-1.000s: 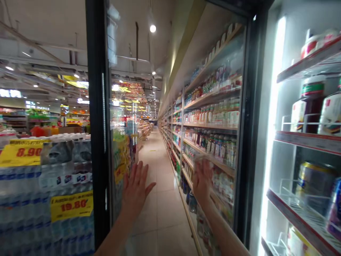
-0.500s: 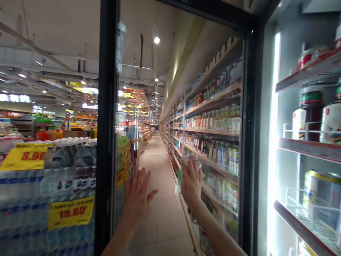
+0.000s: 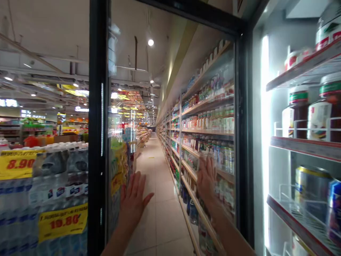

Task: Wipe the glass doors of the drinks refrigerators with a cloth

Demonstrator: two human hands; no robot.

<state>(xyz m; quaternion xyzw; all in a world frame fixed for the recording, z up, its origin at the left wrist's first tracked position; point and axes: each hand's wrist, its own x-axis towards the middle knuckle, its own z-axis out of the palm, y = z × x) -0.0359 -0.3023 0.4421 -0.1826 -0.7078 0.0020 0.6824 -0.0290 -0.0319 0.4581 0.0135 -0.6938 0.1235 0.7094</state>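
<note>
A tall glass door (image 3: 170, 117) in a black frame stands swung open before me, and the aisle shows through it. My left hand (image 3: 133, 195) lies flat at the lower left of the glass, fingers stretched and thumb apart, with nothing in it. Farther right, my right hand (image 3: 206, 177) is up at the glass with its palm turned to it, blurred by motion. A thin pale cloth (image 3: 205, 156) is under its fingers; only a faint, smeared edge shows at the fingertips.
At right, the lit cooler holds bottles (image 3: 290, 113) and cans (image 3: 310, 181) on wire-railed shelves (image 3: 301, 146). Packed water bottles (image 3: 16, 209) with yellow price signs (image 3: 64, 222) stand left of the black door frame (image 3: 97, 142). Shelves of drinks (image 3: 205, 131) line the aisle (image 3: 154, 170).
My right hand has moved right across the glass with the cloth. My left hand stays flat at nearly the same spot. The view has shifted slightly to the right.
</note>
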